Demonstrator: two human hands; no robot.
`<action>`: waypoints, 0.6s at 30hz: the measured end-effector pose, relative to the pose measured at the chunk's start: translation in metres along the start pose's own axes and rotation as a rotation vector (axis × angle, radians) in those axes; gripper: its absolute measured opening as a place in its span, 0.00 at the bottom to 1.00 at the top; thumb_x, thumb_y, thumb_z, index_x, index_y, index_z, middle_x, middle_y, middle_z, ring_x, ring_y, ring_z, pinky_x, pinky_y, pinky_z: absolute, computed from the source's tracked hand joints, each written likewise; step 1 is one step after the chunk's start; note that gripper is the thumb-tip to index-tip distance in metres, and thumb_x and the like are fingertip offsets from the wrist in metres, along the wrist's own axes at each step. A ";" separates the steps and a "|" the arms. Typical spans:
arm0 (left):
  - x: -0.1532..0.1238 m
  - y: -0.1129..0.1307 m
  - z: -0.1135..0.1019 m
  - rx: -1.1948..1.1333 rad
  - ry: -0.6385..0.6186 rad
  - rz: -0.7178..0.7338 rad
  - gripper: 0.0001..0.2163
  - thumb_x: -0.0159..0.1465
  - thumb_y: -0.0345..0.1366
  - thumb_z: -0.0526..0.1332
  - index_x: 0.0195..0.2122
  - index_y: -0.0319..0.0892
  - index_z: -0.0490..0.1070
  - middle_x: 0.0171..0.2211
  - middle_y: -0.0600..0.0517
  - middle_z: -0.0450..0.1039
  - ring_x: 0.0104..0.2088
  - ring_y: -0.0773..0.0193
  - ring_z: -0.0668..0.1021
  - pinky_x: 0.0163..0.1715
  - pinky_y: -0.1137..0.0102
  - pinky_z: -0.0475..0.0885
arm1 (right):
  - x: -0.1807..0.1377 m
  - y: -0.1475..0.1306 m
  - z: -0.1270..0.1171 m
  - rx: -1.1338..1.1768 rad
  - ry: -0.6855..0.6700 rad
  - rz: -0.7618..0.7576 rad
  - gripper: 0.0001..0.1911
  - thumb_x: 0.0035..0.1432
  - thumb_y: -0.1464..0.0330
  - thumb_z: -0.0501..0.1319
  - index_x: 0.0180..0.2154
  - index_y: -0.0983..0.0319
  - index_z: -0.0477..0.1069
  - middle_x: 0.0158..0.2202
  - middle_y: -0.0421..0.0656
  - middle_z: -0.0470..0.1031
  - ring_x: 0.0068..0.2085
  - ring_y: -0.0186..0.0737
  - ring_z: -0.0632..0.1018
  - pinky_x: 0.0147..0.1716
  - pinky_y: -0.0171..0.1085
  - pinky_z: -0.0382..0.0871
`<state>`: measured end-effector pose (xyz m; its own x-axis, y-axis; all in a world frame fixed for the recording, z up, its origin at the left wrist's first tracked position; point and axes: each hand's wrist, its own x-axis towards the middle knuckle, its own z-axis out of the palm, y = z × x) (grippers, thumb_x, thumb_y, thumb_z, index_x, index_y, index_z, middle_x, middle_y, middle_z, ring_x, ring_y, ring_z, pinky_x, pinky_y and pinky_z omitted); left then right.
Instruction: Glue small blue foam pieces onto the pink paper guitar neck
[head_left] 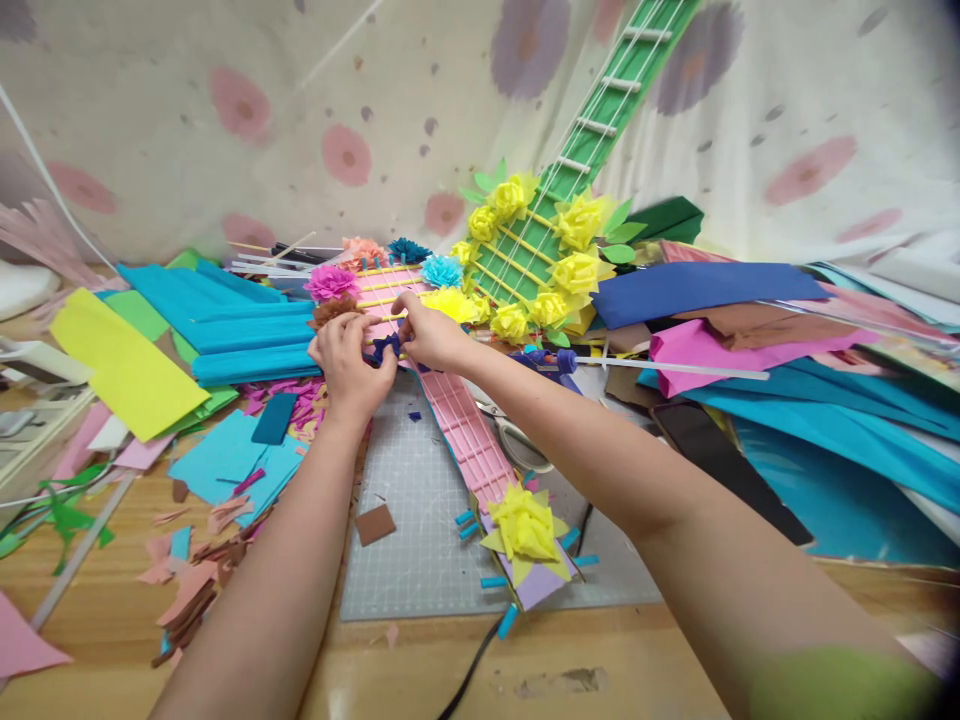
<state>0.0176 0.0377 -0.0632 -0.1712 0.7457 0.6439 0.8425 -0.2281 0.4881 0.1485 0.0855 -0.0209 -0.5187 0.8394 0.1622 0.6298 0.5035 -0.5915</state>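
- Left hand (pixel 349 365): thumb and fingers closed around a dark blue paper flower (pixel 385 347).
- Right hand (pixel 433 335): fingers bent beside that flower; cannot tell whether they grip it.
- The flower is at the near edge of the pink paper guitar (pixel 466 430), whose neck crosses the grey cutting mat (pixel 405 575) on the desk (pixel 405 670).
- 1 yellow paper flower (pixel 523 522) on its headstock.
- Scissors (pixel 521 445) beside the neck.
- Green paper guitar (pixel 551 205) behind.

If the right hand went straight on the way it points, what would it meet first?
The right hand would likely meet the dark blue paper piece first, with the left hand just beyond; depth there is unclear.
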 end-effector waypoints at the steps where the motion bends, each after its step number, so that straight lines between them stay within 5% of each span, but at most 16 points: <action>1: 0.000 0.000 0.000 -0.008 -0.001 0.001 0.16 0.52 0.34 0.60 0.44 0.45 0.67 0.47 0.45 0.65 0.53 0.51 0.65 0.54 0.56 0.52 | 0.000 -0.001 -0.001 0.030 -0.005 0.043 0.22 0.46 0.77 0.57 0.44 0.60 0.55 0.30 0.38 0.73 0.32 0.37 0.72 0.33 0.35 0.63; 6: 0.001 0.000 0.000 -0.019 -0.017 -0.010 0.16 0.52 0.34 0.60 0.44 0.45 0.67 0.47 0.45 0.65 0.53 0.50 0.65 0.55 0.55 0.51 | -0.001 -0.007 -0.006 0.122 -0.002 0.249 0.21 0.44 0.77 0.60 0.41 0.59 0.55 0.31 0.40 0.73 0.32 0.37 0.73 0.32 0.35 0.65; 18: 0.000 0.000 0.000 0.018 0.008 0.002 0.16 0.52 0.35 0.61 0.43 0.44 0.68 0.47 0.45 0.66 0.52 0.52 0.66 0.53 0.58 0.53 | -0.004 -0.020 -0.017 0.176 -0.070 0.457 0.24 0.44 0.73 0.66 0.43 0.63 0.59 0.30 0.42 0.72 0.29 0.37 0.73 0.25 0.35 0.65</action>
<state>0.0178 0.0382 -0.0631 -0.1738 0.7400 0.6498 0.8518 -0.2182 0.4763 0.1478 0.0756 0.0038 -0.2537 0.9475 -0.1948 0.6981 0.0399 -0.7149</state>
